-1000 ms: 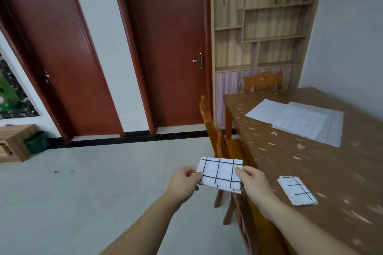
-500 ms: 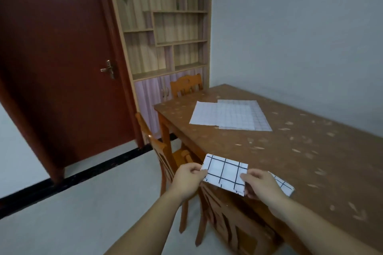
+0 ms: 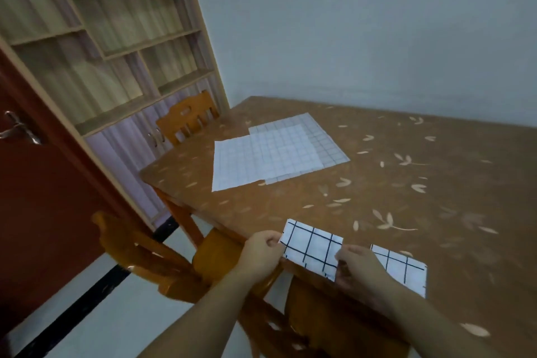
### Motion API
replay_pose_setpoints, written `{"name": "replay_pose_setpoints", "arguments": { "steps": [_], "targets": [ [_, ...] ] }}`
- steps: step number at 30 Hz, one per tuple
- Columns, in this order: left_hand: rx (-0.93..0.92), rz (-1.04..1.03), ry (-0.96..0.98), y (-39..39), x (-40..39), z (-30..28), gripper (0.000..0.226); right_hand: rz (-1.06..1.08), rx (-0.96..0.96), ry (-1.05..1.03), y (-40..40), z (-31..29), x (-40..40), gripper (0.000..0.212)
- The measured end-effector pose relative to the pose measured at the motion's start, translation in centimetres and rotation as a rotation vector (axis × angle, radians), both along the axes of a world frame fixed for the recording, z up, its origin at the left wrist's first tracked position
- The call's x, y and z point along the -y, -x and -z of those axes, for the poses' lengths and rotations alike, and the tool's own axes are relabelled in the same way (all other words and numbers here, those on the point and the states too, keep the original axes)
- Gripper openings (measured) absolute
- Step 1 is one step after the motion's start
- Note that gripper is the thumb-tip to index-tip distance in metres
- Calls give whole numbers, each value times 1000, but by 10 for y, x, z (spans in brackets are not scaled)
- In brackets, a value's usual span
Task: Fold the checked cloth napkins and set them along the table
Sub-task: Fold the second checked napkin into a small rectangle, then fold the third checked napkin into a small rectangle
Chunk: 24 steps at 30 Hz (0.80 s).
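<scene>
- both hands pinch the folded napkin (image 3: 312, 248), left hand (image 3: 261, 253) and right hand (image 3: 359, 267) at its short ends.
- it hangs over the tabletop (image 3: 406, 197) edge, long side along it.
- another folded napkin (image 3: 402, 269) lies just right.

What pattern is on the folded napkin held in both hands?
White with a black grid check, on the held napkin; head view.

Folded napkin (image 3: 312, 247) — between both hands
</scene>
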<state>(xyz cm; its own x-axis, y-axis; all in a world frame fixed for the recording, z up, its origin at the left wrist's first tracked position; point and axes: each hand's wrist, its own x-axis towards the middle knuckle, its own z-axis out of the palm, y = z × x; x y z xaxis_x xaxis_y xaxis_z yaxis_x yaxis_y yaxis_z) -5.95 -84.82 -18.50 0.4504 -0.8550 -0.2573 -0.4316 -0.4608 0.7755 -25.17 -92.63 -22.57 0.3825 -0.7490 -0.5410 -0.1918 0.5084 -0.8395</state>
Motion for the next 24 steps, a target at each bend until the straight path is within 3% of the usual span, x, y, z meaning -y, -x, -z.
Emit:
{"name": "replay_pose_setpoints", "arguments": {
  "steps": [7, 12, 18, 24],
  "targets": [
    [73, 178, -102, -31, 76, 42, 14, 176, -240, 153, -24, 30, 48, 5],
    [51, 187, -135, -55, 113, 81, 23, 280, -370, 75, -48, 73, 67, 9],
    [4, 368, -213, -78, 134, 127, 29, 349, -578, 17, -80, 95, 68, 20],
    [2, 433, -215, -110, 142, 130, 33, 389, -729, 145, -98, 81, 67, 16]
  ]
}}
